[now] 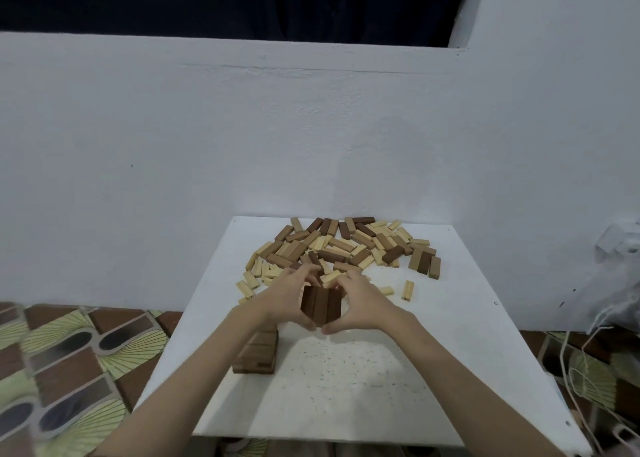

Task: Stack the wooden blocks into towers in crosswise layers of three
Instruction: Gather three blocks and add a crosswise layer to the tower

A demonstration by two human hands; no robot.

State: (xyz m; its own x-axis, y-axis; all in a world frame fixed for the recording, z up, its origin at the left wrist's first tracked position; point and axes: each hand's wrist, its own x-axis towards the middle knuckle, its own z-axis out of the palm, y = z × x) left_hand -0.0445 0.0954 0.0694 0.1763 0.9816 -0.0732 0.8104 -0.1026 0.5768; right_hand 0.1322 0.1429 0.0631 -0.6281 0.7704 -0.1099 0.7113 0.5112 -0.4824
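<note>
Your left hand (289, 297) and your right hand (360, 302) meet over the middle of the white desk (381, 370), and together they grip a set of three dark brown blocks (321, 306) pressed side by side. Your left fingers curl around the set from its 9 o'clock side, your right fingers from its 3 o'clock side, and your thumbs nearly touch below it at 6 o'clock. The three blocks sit flush with one another, their long sides running roughly from 12 to 6 o'clock.

At 7 o'clock from the held set, partly hidden under your left wrist, stands a tower (258, 352) of brown blocks on the desk; several layers show, though you cannot count them all because your arm covers the top.

At 12 o'clock from your hands, a loose pile of blocks (346, 245) spreads across the far part of the desk near the white wall (207, 145), mixing pale, mid-brown and dark pieces. A few pale blocks lie apart at the pile's edges, one of them a single pale block (408, 289) at 3 o'clock from your right hand.

A patterned floor (69, 370) shows to the desk's 9 o'clock side
</note>
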